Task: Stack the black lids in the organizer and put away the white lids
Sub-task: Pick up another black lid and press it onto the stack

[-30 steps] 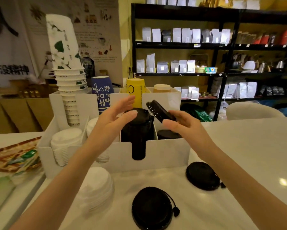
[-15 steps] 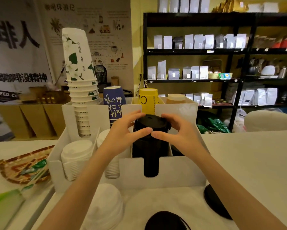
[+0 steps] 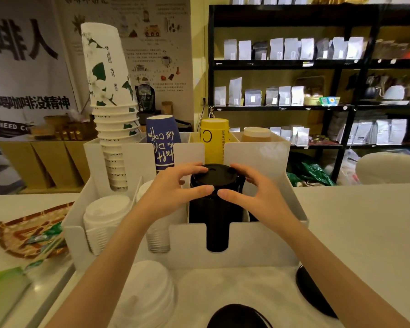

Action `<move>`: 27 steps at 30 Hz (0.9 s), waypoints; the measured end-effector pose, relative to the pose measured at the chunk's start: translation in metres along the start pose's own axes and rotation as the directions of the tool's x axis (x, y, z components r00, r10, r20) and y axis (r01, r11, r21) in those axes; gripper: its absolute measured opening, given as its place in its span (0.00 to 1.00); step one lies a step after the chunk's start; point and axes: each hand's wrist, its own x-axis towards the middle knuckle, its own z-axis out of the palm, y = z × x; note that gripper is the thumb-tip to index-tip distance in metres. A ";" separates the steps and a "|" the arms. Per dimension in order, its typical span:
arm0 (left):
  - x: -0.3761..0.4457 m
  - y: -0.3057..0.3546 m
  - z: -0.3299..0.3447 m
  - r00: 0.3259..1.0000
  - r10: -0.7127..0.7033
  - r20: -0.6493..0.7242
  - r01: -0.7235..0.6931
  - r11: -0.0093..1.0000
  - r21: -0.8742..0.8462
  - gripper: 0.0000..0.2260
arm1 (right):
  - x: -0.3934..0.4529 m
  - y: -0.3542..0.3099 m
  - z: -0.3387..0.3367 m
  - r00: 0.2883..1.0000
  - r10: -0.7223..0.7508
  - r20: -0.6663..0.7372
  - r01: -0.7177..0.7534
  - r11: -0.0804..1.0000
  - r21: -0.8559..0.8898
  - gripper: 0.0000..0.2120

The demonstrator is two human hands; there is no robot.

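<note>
A tall stack of black lids [image 3: 217, 204] stands in the third front slot of the white organizer [image 3: 253, 245]. My left hand [image 3: 173, 188] and my right hand [image 3: 253, 190] curl around the top lid of that stack from both sides, fingertips touching its rim. White lid stacks [image 3: 104, 218] fill the left front slots. A loose pile of white lids [image 3: 149, 292] lies on the counter in front. Two black lids lie on the counter, one at the bottom edge [image 3: 237, 317] and one at the right [image 3: 312, 292].
Paper cup stacks [image 3: 111, 110], a blue cup [image 3: 162, 140] and a yellow cup [image 3: 214, 138] stand in the organizer's rear slots. A woven tray with packets [image 3: 31, 233] sits at the left. Black shelves with bags [image 3: 294, 79] stand behind the counter.
My right hand brought a black lid onto the stack top. Both hands then closed around that lid, and the view moved closer to the organizer.
</note>
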 end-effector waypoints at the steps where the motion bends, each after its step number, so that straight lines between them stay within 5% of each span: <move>1: 0.000 0.000 0.000 1.000 -0.005 0.008 0.005 1.000 0.006 0.21 | -0.001 0.000 0.000 1.000 -0.008 -0.003 0.008 1.000 -0.015 0.31; 22: -0.013 0.013 0.018 0.999 -0.017 -0.047 0.025 0.983 0.182 0.23 | -0.013 0.004 -0.002 0.995 0.018 0.100 -0.016 1.000 -0.024 0.38; 27: -0.019 0.012 0.027 0.997 -0.004 -0.072 0.022 0.968 0.250 0.23 | -0.043 0.005 -0.024 0.993 -0.088 -0.084 0.072 0.982 -0.176 0.36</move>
